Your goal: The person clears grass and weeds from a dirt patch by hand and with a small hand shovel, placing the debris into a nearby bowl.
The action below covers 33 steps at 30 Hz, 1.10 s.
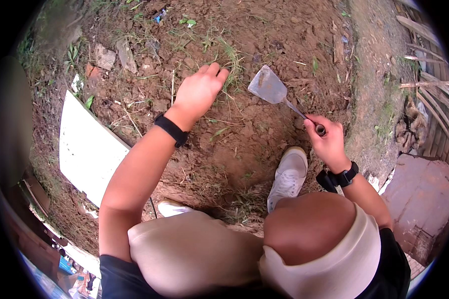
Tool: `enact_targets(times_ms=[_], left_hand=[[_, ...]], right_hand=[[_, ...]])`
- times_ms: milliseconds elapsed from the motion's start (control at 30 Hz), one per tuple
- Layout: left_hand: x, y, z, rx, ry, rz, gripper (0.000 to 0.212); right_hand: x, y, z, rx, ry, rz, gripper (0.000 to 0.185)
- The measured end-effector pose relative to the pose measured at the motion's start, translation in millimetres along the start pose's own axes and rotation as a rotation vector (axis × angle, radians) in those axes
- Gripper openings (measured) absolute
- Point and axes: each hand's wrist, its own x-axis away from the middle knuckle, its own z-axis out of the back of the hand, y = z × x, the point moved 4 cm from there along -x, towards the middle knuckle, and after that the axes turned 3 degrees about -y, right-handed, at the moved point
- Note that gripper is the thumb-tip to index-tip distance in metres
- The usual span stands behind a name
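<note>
My right hand (326,139) is closed around the handle of a metal spatula (268,86) with a wide, stained flat blade. The open end of its tubular handle faces up at me, and the blade is just above or on the brown soil (247,127). My left hand (201,89) reaches over the ground with its fingers curled at a tuft of grass (232,61). The fingertips are partly hidden, so I cannot tell whether they grip the blades. The spatula's blade lies to the right of this tuft.
A white board (88,145) lies left of my left forearm. Broken stone pieces (104,56) sit at the upper left. My white shoes (289,173) are on the soil below my hands. Along the right edge are wooden sticks (430,85) and a flat brownish slab (421,202).
</note>
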Motion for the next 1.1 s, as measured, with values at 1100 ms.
enact_targets(times_ms=[1100], left_hand=[[-13.2,250.1,289.4,0.584,-0.264,0.081,0.019]], right_hand=[[554.7,-39.3,246.7,-0.473,0.475,-1.384,0.013]])
